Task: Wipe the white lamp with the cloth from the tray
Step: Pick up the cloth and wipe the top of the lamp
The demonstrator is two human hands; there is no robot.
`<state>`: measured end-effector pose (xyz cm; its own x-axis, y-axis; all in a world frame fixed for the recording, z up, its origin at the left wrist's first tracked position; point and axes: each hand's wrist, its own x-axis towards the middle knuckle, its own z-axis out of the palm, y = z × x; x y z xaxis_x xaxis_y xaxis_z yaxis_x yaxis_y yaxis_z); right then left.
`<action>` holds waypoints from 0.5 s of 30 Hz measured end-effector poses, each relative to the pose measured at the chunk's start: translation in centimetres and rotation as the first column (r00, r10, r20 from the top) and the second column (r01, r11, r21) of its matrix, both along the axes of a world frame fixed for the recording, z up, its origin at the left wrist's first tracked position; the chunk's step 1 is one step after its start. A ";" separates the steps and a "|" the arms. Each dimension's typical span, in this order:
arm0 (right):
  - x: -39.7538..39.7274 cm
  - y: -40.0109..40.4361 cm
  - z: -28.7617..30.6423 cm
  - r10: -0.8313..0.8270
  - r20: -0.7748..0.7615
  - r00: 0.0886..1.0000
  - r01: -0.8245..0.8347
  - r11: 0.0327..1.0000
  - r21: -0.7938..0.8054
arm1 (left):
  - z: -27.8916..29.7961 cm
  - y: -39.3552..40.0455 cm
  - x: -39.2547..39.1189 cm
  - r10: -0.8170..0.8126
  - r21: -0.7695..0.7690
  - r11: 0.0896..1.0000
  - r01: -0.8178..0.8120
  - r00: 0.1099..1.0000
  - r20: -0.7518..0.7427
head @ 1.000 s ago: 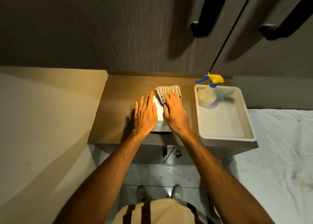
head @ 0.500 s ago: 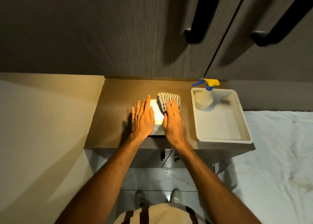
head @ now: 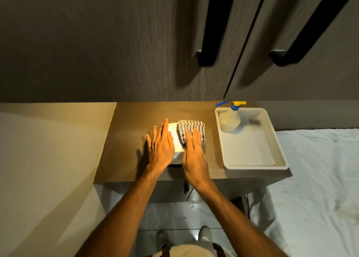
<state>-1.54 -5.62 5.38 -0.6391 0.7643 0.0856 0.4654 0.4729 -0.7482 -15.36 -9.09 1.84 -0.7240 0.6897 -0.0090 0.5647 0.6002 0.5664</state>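
Right hand (head: 194,149) flat, fingers together, pressing the striped cloth (head: 191,129) on top of the lit white lamp (head: 175,140), now slid a little toward the right edge of the lamp compared with a second ago. Left hand (head: 161,146) flat on the left side of the lamp, fingers slightly spread, steadying. Right of the lamp, the tray (head: 252,159) with only the spray bottle (head: 229,120). Wiping under way; probably left part not yet covered.

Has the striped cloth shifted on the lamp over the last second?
Yes, slightly. The cloth under the right hand has slid toward the tray, baring more of the lit lamp top beside the left hand.
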 end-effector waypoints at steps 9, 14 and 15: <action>-3.0 4.4 2.1 0.087 0.126 0.988 -0.084 0.996 -0.034 | 0.3 0.0 0.2 -0.004 -0.014 1.000 0.004 1.000 -0.015; -0.4 -1.4 0.8 0.029 0.085 0.996 -0.032 0.999 0.031 | 0.5 -0.3 0.2 -0.030 -0.006 1.000 0.030 1.000 -0.006; -0.1 -1.6 0.4 0.070 0.122 0.990 -0.081 0.993 0.088 | 0.6 -0.4 0.1 -0.045 -0.005 0.999 0.045 0.999 -0.005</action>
